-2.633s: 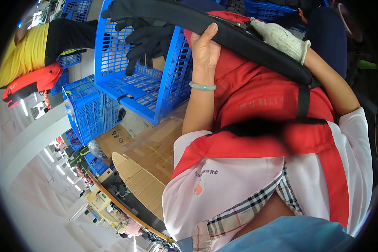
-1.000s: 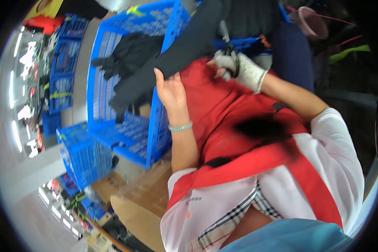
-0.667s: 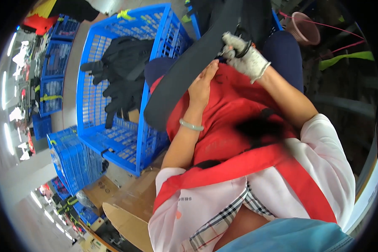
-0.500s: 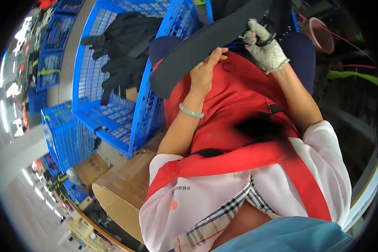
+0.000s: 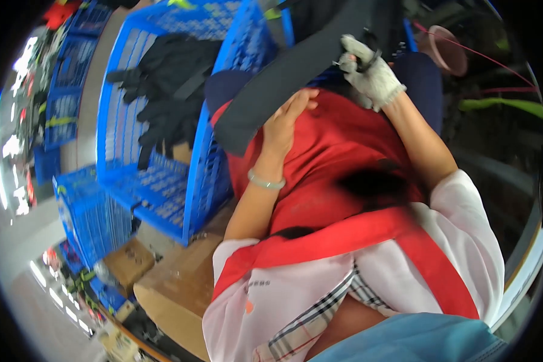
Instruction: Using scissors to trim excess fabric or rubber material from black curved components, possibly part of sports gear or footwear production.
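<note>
In the head view, one long, flat, matte-black strip (image 5: 289,71) slants across the upper middle, one bare left hand (image 5: 282,123) with nearly straight fingers against its lower edge, grip unclear, one gloved right hand (image 5: 368,77) curled around one black-handled tool (image 5: 375,58).

Item 1: dark strip (image 5: 292,71). Black to charcoal, matte, long and broad, with smooth edges. Runs obliquely, lower left to upper right, slightly curved. Near end blunt, over the red apron (image 5: 338,139), just beside the blue crate (image 5: 194,193). Upper end merges with other dark cloth; limit not discernible. Left hand (image 5: 280,123) at its lower edge; grip not resolvable.

Item 2: black-handled hand tool (image 5: 375,57), apparently scissors. Held in gloved right hand (image 5: 368,75), fingers curled around it; black loop visible beside the glove. Blades blurred against dark cloth, position undetermined.
</note>
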### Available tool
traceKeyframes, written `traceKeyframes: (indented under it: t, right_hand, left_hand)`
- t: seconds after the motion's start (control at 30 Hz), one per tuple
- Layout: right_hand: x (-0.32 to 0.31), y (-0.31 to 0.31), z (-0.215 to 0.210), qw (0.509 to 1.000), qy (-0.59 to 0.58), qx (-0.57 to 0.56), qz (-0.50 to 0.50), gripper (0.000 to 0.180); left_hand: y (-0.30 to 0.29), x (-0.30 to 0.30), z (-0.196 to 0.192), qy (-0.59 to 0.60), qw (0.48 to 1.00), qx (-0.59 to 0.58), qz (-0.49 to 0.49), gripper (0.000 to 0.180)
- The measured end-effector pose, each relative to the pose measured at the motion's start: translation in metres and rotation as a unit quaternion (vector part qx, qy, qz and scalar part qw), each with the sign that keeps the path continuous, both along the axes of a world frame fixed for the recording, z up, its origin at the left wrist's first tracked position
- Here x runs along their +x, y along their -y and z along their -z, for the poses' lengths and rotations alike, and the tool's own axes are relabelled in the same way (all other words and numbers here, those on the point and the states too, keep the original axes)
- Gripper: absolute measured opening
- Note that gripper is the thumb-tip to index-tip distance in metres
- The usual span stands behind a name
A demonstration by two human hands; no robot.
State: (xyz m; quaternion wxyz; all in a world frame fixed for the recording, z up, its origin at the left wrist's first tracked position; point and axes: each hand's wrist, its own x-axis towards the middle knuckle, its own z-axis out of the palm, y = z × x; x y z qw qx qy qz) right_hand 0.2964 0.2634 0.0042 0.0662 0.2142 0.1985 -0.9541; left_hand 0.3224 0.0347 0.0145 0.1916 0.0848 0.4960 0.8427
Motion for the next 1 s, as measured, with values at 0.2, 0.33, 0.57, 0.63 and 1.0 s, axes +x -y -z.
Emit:
traceKeyframes:
  t: [0.2, 0.33, 0.57, 0.63, 1.0]
  right_hand:
    - [-0.094, -0.189, -0.039, 0.927, -0.259, 0.199, -0.183, 0.029]
    - [-0.136, -0.183, -0.069, 0.740, 0.140, 0.658, 0.027, 0.020]
    - [-0.126, -0.140, 0.022, 0.796, 0.048, 0.602, 0.026, 0.017]
    - [-0.112, -0.156, 0.003, 0.816, -0.001, 0.576, -0.040, 0.020]
    - [-0.115, -0.115, 0.027, 0.701, -0.091, 0.707, -0.007, 0.018]
  left_hand:
    - [-0.030, 0.029, 0.009, -0.020, 0.961, -0.180, 0.210, 0.037]
    - [-0.017, 0.027, 0.007, -0.100, 0.939, -0.247, 0.218, 0.031]
    - [0.083, 0.014, -0.030, -0.118, 0.913, -0.288, -0.264, 0.015]
    - [0.124, 0.010, -0.003, -0.142, 0.869, -0.298, -0.367, 0.002]
    - [0.228, -0.117, 0.006, -0.447, 0.624, -0.610, -0.195, 0.023]
